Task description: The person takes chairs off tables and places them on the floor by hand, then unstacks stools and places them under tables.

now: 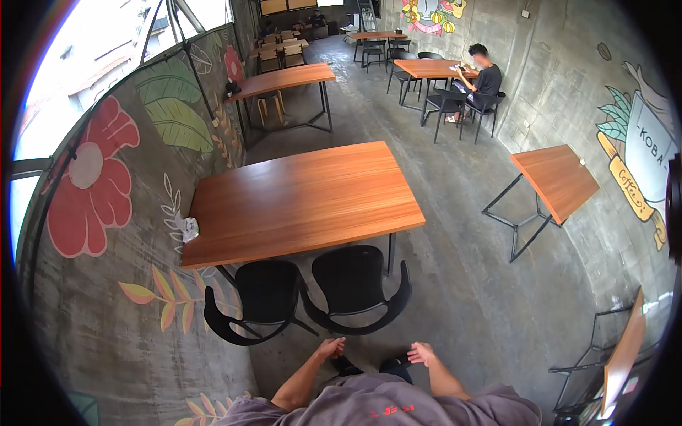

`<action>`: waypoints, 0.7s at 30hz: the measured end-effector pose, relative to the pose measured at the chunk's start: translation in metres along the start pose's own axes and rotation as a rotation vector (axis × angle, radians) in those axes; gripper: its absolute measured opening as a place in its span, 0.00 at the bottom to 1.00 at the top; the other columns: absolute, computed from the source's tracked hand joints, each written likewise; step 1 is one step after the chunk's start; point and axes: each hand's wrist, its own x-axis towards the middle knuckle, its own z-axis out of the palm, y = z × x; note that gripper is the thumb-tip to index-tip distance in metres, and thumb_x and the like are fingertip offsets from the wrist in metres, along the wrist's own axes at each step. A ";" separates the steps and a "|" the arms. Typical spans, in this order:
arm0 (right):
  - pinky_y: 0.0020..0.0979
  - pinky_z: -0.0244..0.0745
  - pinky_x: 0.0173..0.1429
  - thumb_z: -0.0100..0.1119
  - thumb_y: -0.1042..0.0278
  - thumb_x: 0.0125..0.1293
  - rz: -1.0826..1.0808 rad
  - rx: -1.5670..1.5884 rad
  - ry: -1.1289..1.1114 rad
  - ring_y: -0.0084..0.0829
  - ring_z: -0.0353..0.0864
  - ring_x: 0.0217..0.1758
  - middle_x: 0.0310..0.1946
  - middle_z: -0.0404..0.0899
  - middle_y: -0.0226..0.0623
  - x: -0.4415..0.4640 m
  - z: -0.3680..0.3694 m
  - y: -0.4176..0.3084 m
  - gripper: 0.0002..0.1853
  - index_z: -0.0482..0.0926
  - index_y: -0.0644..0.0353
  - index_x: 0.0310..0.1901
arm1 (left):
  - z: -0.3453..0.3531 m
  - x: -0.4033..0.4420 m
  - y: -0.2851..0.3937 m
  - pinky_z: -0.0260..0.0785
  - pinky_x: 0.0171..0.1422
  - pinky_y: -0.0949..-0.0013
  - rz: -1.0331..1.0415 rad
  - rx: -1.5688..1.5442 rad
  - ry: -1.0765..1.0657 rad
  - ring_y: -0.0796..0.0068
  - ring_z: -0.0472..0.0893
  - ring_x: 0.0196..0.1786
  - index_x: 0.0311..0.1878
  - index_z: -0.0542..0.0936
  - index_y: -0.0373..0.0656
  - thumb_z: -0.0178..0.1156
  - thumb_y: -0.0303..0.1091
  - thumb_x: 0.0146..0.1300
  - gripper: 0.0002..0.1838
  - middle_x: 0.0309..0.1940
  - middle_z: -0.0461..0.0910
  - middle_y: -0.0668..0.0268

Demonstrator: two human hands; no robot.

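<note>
At the bottom of the head view, my left hand (330,348) is held in front of my body, just below two black chairs, its fingers curled inward; whether it holds anything is too small to tell. My right hand (420,353) is raised at about the same height, further right, with fingers loosely bent and nothing visible in it. The left black chair (266,291) and the right black chair (348,280) stand side by side at the near edge of a large wooden table (305,199). Neither hand touches a chair.
A white packet (190,229) lies at the table's left edge. A small wooden table (558,181) stands right, another (624,351) at lower right. Further back, a person (486,78) sits at a table (433,68). Another long table (288,79) stands along the left wall.
</note>
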 end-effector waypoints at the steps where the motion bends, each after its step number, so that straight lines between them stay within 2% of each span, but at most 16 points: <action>1: 0.42 0.80 0.41 0.49 0.56 0.60 0.058 -0.141 0.019 0.47 0.81 0.40 0.44 0.78 0.54 -0.003 -0.013 0.016 0.26 0.68 0.70 0.52 | 0.008 0.005 -0.009 0.70 0.31 0.69 -0.059 0.083 -0.025 0.75 0.80 0.28 0.39 0.77 0.44 0.55 0.56 0.61 0.22 0.26 0.78 0.70; 6: 0.42 0.81 0.40 0.48 0.60 0.60 0.183 0.026 0.109 0.46 0.82 0.38 0.43 0.78 0.54 -0.034 -0.076 0.080 0.21 0.70 0.68 0.48 | 0.076 0.024 -0.013 0.71 0.31 0.69 -0.115 0.323 -0.067 0.76 0.78 0.27 0.40 0.78 0.45 0.54 0.51 0.62 0.19 0.29 0.79 0.69; 8: 0.40 0.81 0.33 0.49 0.61 0.58 0.084 0.260 0.162 0.43 0.82 0.30 0.38 0.79 0.51 -0.046 -0.102 0.101 0.16 0.70 0.66 0.42 | 0.110 0.029 -0.003 0.71 0.32 0.69 -0.147 0.494 -0.128 0.75 0.78 0.27 0.40 0.78 0.45 0.54 0.49 0.62 0.17 0.30 0.79 0.69; 12: 0.36 0.80 0.27 0.50 0.61 0.58 0.053 0.492 0.279 0.40 0.81 0.26 0.33 0.79 0.49 -0.075 -0.158 0.147 0.14 0.71 0.65 0.38 | 0.196 0.060 0.037 0.72 0.33 0.69 -0.106 0.699 -0.256 0.73 0.79 0.28 0.39 0.78 0.44 0.54 0.45 0.60 0.15 0.30 0.79 0.68; 14: 0.32 0.76 0.18 0.50 0.64 0.57 0.025 0.601 0.320 0.36 0.78 0.18 0.25 0.76 0.46 -0.083 -0.191 0.173 0.13 0.72 0.66 0.37 | 0.249 0.077 0.058 0.72 0.33 0.69 -0.079 0.734 -0.266 0.73 0.79 0.27 0.39 0.78 0.43 0.53 0.44 0.60 0.14 0.31 0.79 0.67; 15: 0.33 0.75 0.17 0.49 0.65 0.56 -0.017 0.603 0.423 0.35 0.77 0.17 0.21 0.74 0.43 -0.088 -0.206 0.185 0.13 0.73 0.67 0.36 | 0.281 0.085 0.071 0.71 0.33 0.69 -0.045 0.758 -0.285 0.73 0.79 0.27 0.39 0.78 0.43 0.53 0.43 0.59 0.14 0.31 0.79 0.67; 17: 0.31 0.75 0.18 0.49 0.64 0.57 -0.019 0.628 0.537 0.33 0.78 0.18 0.22 0.76 0.41 -0.106 -0.232 0.198 0.13 0.74 0.69 0.34 | 0.337 0.106 0.089 0.70 0.31 0.70 -0.038 0.776 -0.326 0.74 0.78 0.26 0.39 0.77 0.43 0.53 0.42 0.59 0.13 0.30 0.78 0.67; 21: 0.31 0.77 0.23 0.48 0.63 0.60 -0.068 0.870 0.700 0.31 0.79 0.21 0.25 0.78 0.40 -0.139 -0.275 0.218 0.14 0.75 0.66 0.37 | 0.452 0.138 0.104 0.70 0.31 0.69 0.035 0.873 -0.446 0.74 0.78 0.26 0.38 0.76 0.44 0.52 0.43 0.60 0.13 0.29 0.78 0.68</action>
